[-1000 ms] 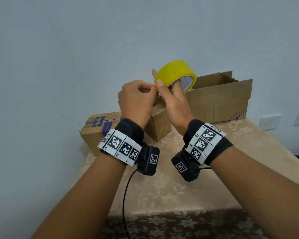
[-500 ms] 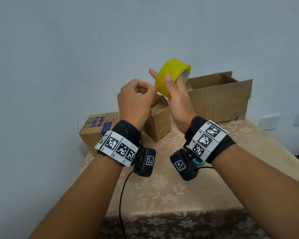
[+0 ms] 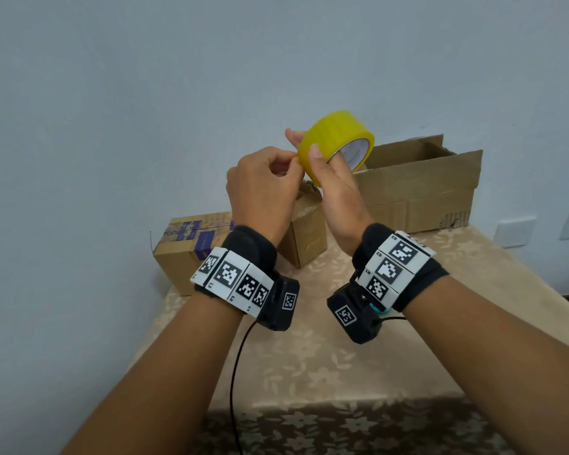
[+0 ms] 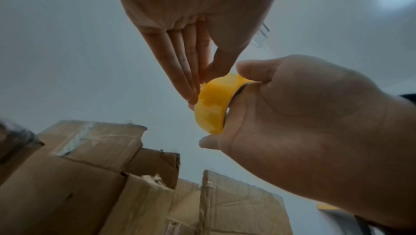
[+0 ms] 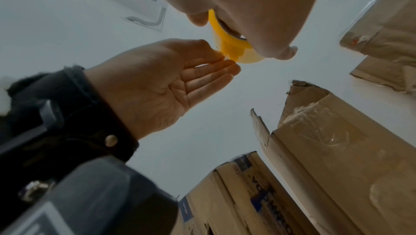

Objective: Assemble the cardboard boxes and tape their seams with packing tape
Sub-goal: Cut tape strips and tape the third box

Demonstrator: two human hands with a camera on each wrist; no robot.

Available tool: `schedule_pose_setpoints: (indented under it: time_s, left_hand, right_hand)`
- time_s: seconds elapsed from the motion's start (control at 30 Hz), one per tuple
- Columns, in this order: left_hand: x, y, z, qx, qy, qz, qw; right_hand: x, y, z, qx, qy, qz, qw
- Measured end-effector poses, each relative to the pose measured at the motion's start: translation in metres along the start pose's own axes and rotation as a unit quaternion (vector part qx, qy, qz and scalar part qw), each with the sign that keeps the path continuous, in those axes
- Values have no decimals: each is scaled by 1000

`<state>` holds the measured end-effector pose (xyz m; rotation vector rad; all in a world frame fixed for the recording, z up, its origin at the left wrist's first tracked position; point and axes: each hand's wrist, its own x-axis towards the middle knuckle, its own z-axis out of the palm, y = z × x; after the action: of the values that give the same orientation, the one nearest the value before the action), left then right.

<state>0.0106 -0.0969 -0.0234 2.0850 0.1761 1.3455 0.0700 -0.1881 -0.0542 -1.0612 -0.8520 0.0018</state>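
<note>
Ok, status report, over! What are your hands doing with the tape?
Right hand holds the yellow tape roll up over the table. Left hand picks at its edge with thumb and fingertip. No boxes taped yet. Nothing in the way.

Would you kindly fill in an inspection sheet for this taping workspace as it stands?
Surface: table under a beige floral cloth.
Job's things: yellow tape roll held in the air; large open box at back right; small box with raised flaps; printed box at left.
Clutter: nothing seen.
Grips: right hand holds the roll, finger through its core; left hand pinches at the roll's outer face.
Cables: black cable hangs from the left wrist camera.
Surroundings: pale wall; wall sockets at right.
</note>
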Motion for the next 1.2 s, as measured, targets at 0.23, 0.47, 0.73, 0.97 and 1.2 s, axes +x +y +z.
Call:
schedule_pose_setpoints:
  time_s: [0.23,0.47,0.73,0.97,1.2]
  left_hand:
    - [1,-2,-3,26,-9,26,999]
    - [1,-4,-2,-4,-14,13,1000]
    - [2,-5,-4,-113,-41,-47,992]
    - [0,-3,-2,-173,-58,-80,980]
    - [-2,-10,2,-172,-50,-76,981]
  right_hand:
    - [-1,5,3,16,1,8,1000]
    - [-1,5,1,43,16,10,999]
    - [4,-3,-1,131,15,30,991]
    - [4,-8,-5,153,15,86,984]
    - [4,-6,-6,192,14,100,976]
